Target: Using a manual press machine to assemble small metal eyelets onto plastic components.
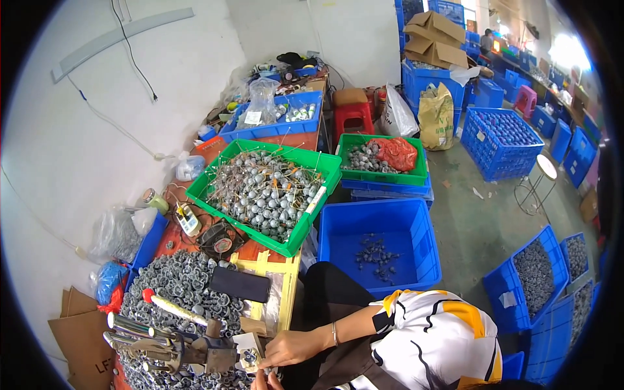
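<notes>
My right hand [288, 349], with a thin bracelet on the wrist, reaches left over the table's near end. Its fingers are pinched on a small grey part beside a metal bench fixture [211, 352], which has a pale block holding a round grey piece [249, 357]. Only the knuckles of my left hand [262, 381] show at the bottom edge, touching the right hand's fingertips; what it holds is hidden. A heap of grey round metal parts [179, 279] covers the table around the fixture.
A black phone [239, 284] and a white-handled tool with a red tip [170, 308] lie on the heap. Beyond stands a green crate of wired grey parts [325, 170]. A blue crate [416, 224] with a few parts sits on the floor, with more blue crates [504, 289] on the right.
</notes>
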`<action>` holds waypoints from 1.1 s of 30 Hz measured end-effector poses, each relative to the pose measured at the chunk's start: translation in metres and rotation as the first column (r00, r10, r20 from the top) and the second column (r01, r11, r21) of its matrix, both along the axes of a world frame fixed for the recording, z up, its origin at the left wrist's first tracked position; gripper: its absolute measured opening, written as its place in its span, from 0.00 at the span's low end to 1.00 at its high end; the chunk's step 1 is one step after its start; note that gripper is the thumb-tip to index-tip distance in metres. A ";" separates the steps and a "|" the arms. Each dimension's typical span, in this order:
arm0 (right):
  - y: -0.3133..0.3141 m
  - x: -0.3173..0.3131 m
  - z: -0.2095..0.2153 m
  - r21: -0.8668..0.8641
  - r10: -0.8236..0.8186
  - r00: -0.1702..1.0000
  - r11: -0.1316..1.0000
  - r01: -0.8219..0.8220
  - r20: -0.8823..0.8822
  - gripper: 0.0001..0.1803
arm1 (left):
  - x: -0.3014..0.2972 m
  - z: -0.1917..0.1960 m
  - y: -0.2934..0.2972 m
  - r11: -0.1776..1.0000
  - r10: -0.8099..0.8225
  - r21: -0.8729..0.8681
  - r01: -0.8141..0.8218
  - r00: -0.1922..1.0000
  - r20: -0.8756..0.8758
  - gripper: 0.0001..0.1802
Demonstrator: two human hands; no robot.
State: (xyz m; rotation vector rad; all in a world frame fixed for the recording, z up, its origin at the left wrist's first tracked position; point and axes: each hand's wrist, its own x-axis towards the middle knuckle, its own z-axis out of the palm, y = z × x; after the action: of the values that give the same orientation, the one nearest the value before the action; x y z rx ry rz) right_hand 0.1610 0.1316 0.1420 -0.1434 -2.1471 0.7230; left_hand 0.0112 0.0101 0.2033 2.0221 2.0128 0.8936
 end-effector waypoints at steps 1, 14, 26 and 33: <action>0.001 0.001 0.001 0.014 -0.002 1.000 1.000 0.002 -0.022 0.16 | -0.004 -0.006 0.002 0.998 -0.062 0.030 0.058 0.986 0.158 0.14; 0.000 -0.050 -0.030 -0.090 -0.291 0.957 0.953 0.290 -0.001 0.14 | -0.035 -0.060 0.021 0.980 0.092 0.145 -0.134 0.960 0.264 0.14; -0.012 -0.060 -0.035 -0.063 -0.460 0.862 0.874 0.482 0.212 0.10 | -0.034 -0.053 0.033 0.934 0.077 0.338 -0.113 0.990 0.118 0.11; -0.009 -0.051 -0.032 -0.020 -0.411 0.890 0.906 0.423 0.195 0.14 | -0.025 -0.068 0.029 0.961 0.092 0.251 -0.115 0.990 0.103 0.14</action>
State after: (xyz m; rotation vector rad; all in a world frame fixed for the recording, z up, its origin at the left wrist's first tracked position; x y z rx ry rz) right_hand 0.1097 0.1228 0.1100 -0.7109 -2.1637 0.5364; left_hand -0.0138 0.0387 0.1355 1.9703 2.0614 1.3048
